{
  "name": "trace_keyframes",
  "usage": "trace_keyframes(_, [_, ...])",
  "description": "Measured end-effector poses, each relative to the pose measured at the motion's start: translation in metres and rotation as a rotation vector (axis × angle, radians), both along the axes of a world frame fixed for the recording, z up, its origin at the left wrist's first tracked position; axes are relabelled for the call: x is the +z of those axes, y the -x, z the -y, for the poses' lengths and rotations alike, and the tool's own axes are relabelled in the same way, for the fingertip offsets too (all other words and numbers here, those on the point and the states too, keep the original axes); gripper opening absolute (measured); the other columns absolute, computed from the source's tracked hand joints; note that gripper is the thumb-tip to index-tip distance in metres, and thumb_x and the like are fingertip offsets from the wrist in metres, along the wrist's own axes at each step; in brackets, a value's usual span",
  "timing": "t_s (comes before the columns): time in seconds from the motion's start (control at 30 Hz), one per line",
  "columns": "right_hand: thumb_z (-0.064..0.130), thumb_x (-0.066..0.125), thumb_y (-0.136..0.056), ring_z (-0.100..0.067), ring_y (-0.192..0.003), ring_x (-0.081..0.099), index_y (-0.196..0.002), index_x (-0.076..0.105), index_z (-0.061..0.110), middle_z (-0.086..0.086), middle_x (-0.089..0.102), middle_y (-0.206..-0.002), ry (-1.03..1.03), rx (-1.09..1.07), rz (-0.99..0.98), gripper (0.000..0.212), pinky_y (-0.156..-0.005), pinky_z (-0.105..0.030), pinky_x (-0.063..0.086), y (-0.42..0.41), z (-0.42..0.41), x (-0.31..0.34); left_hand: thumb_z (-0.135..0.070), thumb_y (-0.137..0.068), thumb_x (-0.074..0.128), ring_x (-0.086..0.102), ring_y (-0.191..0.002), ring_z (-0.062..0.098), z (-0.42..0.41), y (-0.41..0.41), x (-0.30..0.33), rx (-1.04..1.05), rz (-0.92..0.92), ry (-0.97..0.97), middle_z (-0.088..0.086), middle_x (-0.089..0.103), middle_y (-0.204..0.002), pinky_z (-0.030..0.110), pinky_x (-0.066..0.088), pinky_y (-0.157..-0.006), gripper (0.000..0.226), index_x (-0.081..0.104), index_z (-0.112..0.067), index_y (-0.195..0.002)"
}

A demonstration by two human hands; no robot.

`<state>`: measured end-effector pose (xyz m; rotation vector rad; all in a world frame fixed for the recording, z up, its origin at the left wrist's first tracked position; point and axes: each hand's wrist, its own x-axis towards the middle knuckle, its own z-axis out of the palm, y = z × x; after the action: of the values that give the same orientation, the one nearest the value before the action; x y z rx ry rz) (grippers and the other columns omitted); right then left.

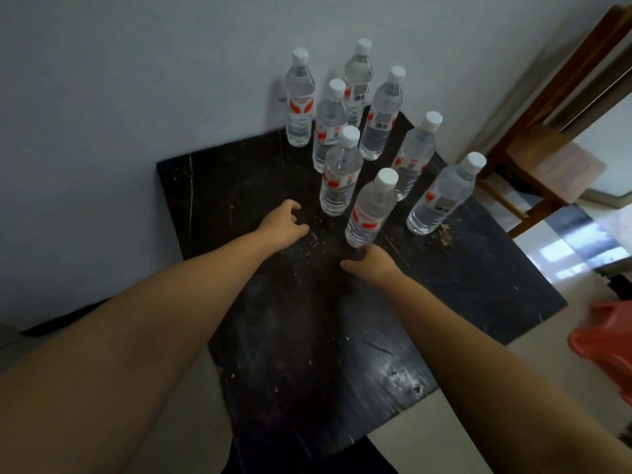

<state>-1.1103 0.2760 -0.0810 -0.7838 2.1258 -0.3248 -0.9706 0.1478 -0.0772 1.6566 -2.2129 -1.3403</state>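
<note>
**Bottles ranked in staggered rows on a dark bench**

Eight capped water bottles stand upright on the far right part of the scuffed black bench (239, 186). They are staggered so that each has room, and as far as the view shows none touches the next.

The nearest water bottle (371, 208) is the one being worked. The right hand (372, 268) closes round its base from the near side. The grip is low, probably so the bottle can be set square on the surface without knocking its neighbours.

The left hand (284, 224) holds nothing. Its fingers hang loosely curled just left of the second bottle (342, 172), likely ready to steady it. The two hands are apart, with bare bench between them.

Judging by the layout, the near end of the group is being filled. The farthest bottles sit close to the pale wall (136, 97). A blurred red bag (605, 336) lies off the bench at the right edge.
</note>
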Motion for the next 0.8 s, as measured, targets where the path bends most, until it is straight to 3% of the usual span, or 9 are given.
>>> trace_keyframes(0.2, [0.023, 0.062, -0.092, -0.025, -0.116, 0.056, -0.133, 0.051, 0.008, -0.012, 0.056, -0.129, 0.055, 0.239, -0.15, 0.045, -0.094, -0.032, 0.048, -0.012, -0.005, 0.017, -0.023, -0.089, 0.062, 0.062, -0.098, 0.019, -0.034, -0.024, 0.004, -0.051, 0.161, 0.146, 0.006, 0.06, -0.116, 0.031, 0.052, -0.082, 0.044, 0.048, -0.017, -0.13])
trace_keyframes(0.37, [0.025, 0.061, -0.09, -0.028, -0.109, 0.058, -0.127, 0.053, 0.011, -0.013, 0.056, -0.125, 0.062, 0.454, -0.277, 0.041, -0.092, -0.039, 0.051, -0.022, -0.004, 0.023, -0.026, -0.089, 0.063, 0.059, -0.105, 0.021, -0.056, -0.051, 0.008, -0.027, 0.294, 0.219, 0.006, 0.056, -0.122, 0.037, 0.053, -0.089, 0.042, 0.051, -0.019, -0.129])
trace_keyframes(0.57, [0.024, 0.06, -0.089, -0.032, -0.112, 0.057, -0.128, 0.053, 0.01, -0.015, 0.055, -0.126, 0.024, 0.626, -0.38, 0.042, -0.093, -0.041, 0.05, -0.026, -0.008, 0.022, -0.025, -0.089, 0.062, 0.059, -0.105, 0.023, -0.075, -0.079, 0.002, 0.052, 0.328, 0.195, 0.008, 0.057, -0.12, 0.035, 0.051, -0.088, 0.038, 0.055, -0.014, -0.125])
trace_keyframes(0.8, [0.021, 0.059, -0.09, -0.031, -0.107, 0.059, -0.122, 0.058, 0.008, -0.013, 0.058, -0.121, 0.015, 0.739, -0.43, 0.035, -0.079, -0.036, 0.047, -0.035, -0.014, 0.019, -0.027, -0.089, 0.062, 0.059, -0.104, 0.025, -0.099, -0.096, -0.004, 0.106, 0.358, 0.156, 0.009, 0.059, -0.118, 0.033, 0.048, -0.085, 0.039, 0.055, -0.012, -0.124])
